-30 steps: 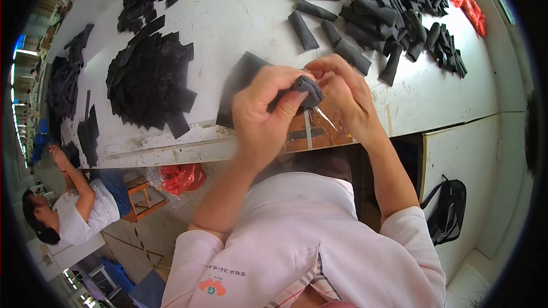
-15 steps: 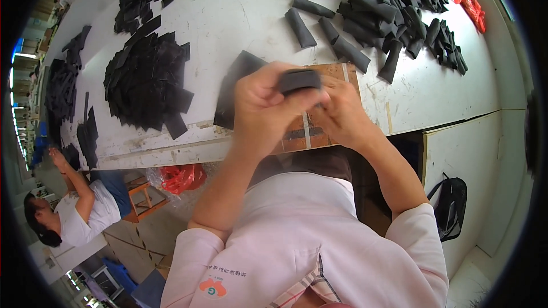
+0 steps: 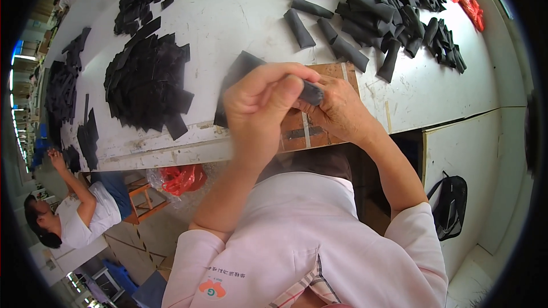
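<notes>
Above the table's near edge, both hands close round one small black fabric tube (image 3: 311, 93). My left hand (image 3: 256, 98) has its thumb and curled fingers at the tube's left end and covers most of it. My right hand (image 3: 346, 112) grips the other end, its fingers bent and partly hidden. Below them on the table lies a brown board (image 3: 339, 71) with pale strips. Just left of my left hand, a small stack of flat black fabric pieces (image 3: 245, 61) is partly covered by the wrist.
A large heap of flat black pieces (image 3: 149, 80) lies to the left. Many black tubes (image 3: 371, 14) are piled at the far right, near red plastic bags (image 3: 469, 8). Another person (image 3: 85, 208) sits at the left. A black bag (image 3: 451, 205) hangs at the right.
The tube has turned and tipped down to the right, so less of it shows. My left hand's fingers have moved over its top; my right hand has stayed nearly in place.
</notes>
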`<action>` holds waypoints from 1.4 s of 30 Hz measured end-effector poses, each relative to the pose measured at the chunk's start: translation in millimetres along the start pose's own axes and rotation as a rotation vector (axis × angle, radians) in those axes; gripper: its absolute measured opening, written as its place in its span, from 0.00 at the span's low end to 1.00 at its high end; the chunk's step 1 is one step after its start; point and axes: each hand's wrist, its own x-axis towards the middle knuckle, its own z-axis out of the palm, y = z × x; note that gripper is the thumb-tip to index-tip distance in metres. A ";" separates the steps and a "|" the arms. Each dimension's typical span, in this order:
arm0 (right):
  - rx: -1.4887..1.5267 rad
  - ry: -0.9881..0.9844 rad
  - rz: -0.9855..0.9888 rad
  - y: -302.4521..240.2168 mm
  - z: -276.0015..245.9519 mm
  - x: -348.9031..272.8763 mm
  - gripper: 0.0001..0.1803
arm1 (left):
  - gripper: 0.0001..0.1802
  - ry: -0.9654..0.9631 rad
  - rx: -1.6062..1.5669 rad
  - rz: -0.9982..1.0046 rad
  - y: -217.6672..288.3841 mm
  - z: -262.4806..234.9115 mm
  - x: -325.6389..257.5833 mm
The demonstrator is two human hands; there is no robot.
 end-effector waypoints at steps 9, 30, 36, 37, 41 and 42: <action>-0.207 -0.057 -0.018 2.3 9.6 4.5 0.18 | 0.08 0.192 -0.288 -0.053 -2.0 -15.0 -11.5; 0.884 0.184 0.471 32.6 -22.9 12.3 0.29 | 0.24 0.179 1.317 -0.156 -98.3 -86.9 24.1; 0.884 0.109 0.671 40.1 10.7 -56.7 0.26 | 0.17 -0.035 1.528 -0.323 -103.3 -123.4 44.1; 0.888 0.107 0.670 38.1 12.5 -61.9 0.26 | 0.13 0.113 1.557 -0.216 -111.7 -131.4 42.1; 0.867 0.084 0.731 30.5 21.5 -70.3 0.24 | 0.07 0.040 1.417 -0.399 -111.3 -156.1 45.7; 0.879 0.069 0.737 28.3 23.8 -69.5 0.24 | 0.07 0.043 1.419 -0.400 -108.0 -155.4 46.2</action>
